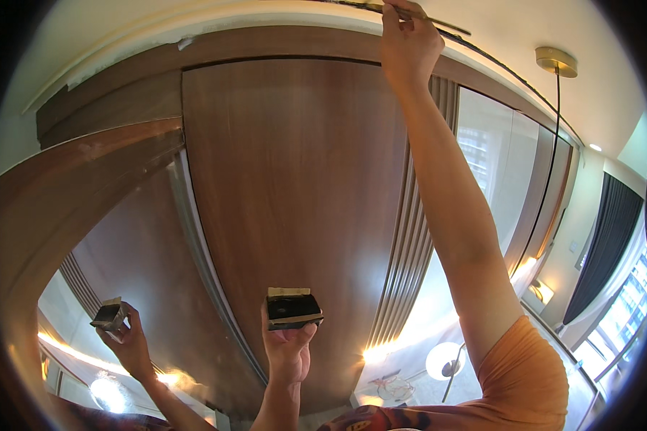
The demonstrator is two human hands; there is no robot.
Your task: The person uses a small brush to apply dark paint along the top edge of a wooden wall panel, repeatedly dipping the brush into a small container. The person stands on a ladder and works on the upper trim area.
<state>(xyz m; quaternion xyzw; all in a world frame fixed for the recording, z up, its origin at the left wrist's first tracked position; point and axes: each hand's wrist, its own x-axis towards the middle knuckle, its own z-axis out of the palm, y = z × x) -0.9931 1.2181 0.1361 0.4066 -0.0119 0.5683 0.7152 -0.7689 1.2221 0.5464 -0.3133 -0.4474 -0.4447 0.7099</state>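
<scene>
- Far left: glossy brown panel (136, 237), mirrored hand (133, 353) in it, mirrored container (109, 314) in its fingers.
- Upper left: torn white scrap (185, 43) stuck at the upper edge of the wooden header (273, 44).
- Left of middle: large brown wood panel (295, 165), upright, below the header.
- Low middle, near: left hand (287, 355) was raised, thumb and fingers closed round the small open container (293, 310); container sat in front of the wood panel, dark inside, tan flap on top. Contents couldn't be told.
- Right of that: ribbed strip (402, 230) ran up beside the wood panel.
- Top, right of middle: right hand (412, 52) reached up, fingertips pinching the thin stick-like tool (453, 28); tool lay along the ceiling edge, its left end too small to make out.
- Dark line (510, 70) ran along the ceiling edge, right of the right hand.
- Near right: orange sleeve (525, 373) on the raised arm; round white lamp (444, 360) left of it.
- Upper right: brass ceiling mount (556, 62), black cord (558, 108) hanging from it.
- Far right: dark curtain (604, 244) beside bright window (625, 309).
</scene>
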